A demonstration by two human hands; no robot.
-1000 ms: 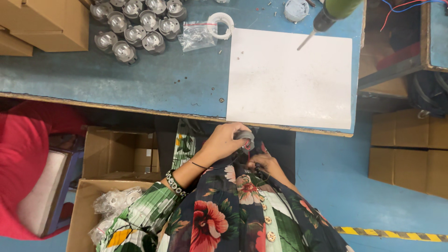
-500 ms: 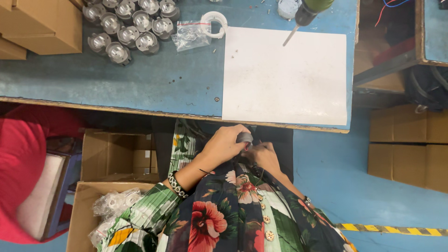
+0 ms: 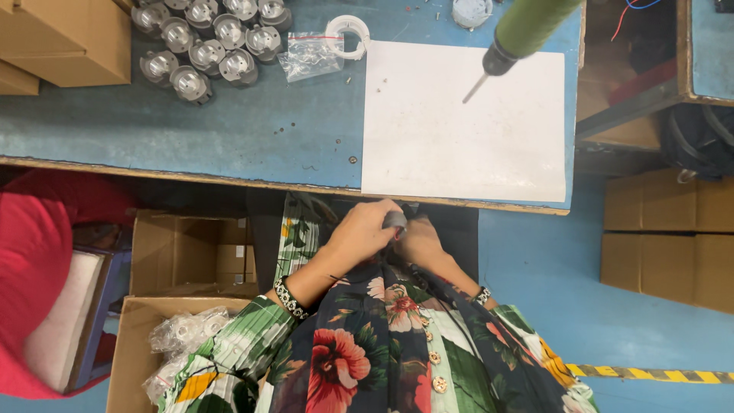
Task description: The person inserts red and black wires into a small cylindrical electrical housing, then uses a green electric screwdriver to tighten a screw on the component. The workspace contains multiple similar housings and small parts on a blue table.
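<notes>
Both hands are in my lap, just below the edge of the blue table [image 3: 229,138]. My left hand [image 3: 365,231] closes around a small grey metal part [image 3: 395,221]. My right hand [image 3: 423,242] meets it from the right and touches the same part; its fingers are mostly hidden. A white sheet [image 3: 466,122] lies on the table right above the hands. A green electric screwdriver [image 3: 520,34] hangs over the sheet with its bit pointing down-left.
Several round metal parts [image 3: 206,42] cluster at the table's back left, beside a clear plastic bag [image 3: 310,55] and a white tape ring [image 3: 348,34]. Cardboard boxes [image 3: 61,38] stand far left. An open carton with bagged parts [image 3: 180,344] sits by my left. A person in red [image 3: 38,260] is at left.
The view has shifted slightly, so the table and the hanging screwdriver now sit lower in the frame. Both hands remain together on the small part in my lap.
</notes>
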